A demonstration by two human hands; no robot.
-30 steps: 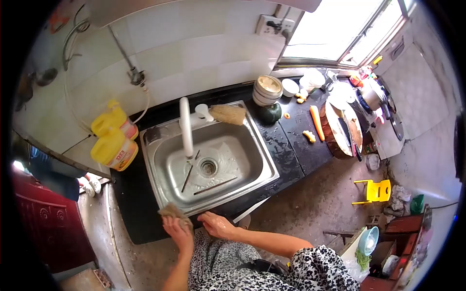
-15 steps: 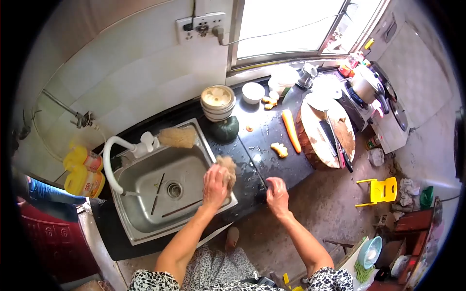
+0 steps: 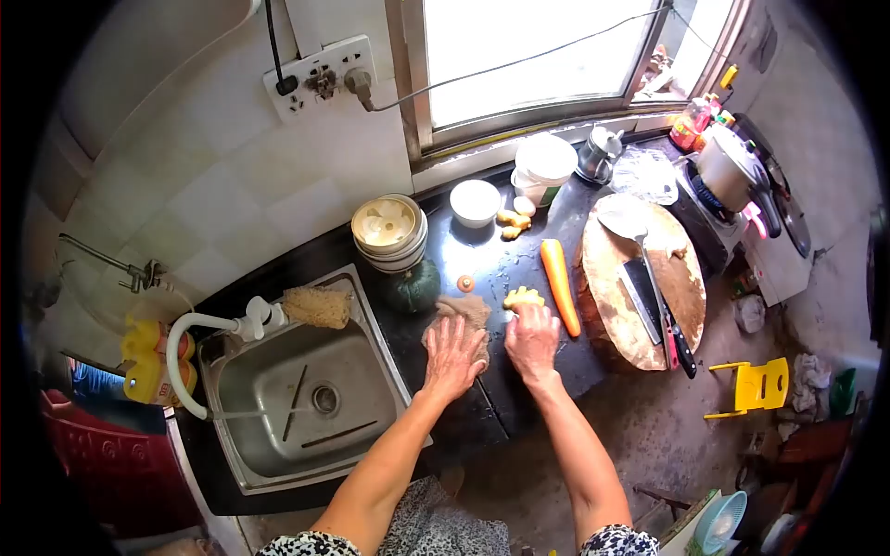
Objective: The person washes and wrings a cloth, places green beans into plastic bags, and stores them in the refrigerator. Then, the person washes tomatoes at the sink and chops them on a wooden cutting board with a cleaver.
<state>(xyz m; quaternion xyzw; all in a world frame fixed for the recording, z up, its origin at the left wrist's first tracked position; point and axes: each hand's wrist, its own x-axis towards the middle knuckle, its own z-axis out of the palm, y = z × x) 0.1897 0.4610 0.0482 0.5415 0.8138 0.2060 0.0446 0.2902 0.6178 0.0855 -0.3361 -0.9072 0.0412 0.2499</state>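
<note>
My left hand holds a damp tan cloth against the black counter, its fingers laid over the cloth. Just to the right, my right hand has its fingers closed at the near end of a piece of ginger; the fingertips are partly hidden. A peeled carrot lies to the right of that hand. Beyond the cloth are a small carrot end and a dark green squash. More ginger lies farther back.
A steel sink with running water is at left, a loofah on its rim. Stacked bowls and a white bowl stand behind. At right, a round chopping board bears a knife and a ladle.
My left hand has moved the cloth from the sink's edge rightward onto the counter. My right hand has gone from the counter's front edge to the ginger. Water now runs from the tap.
</note>
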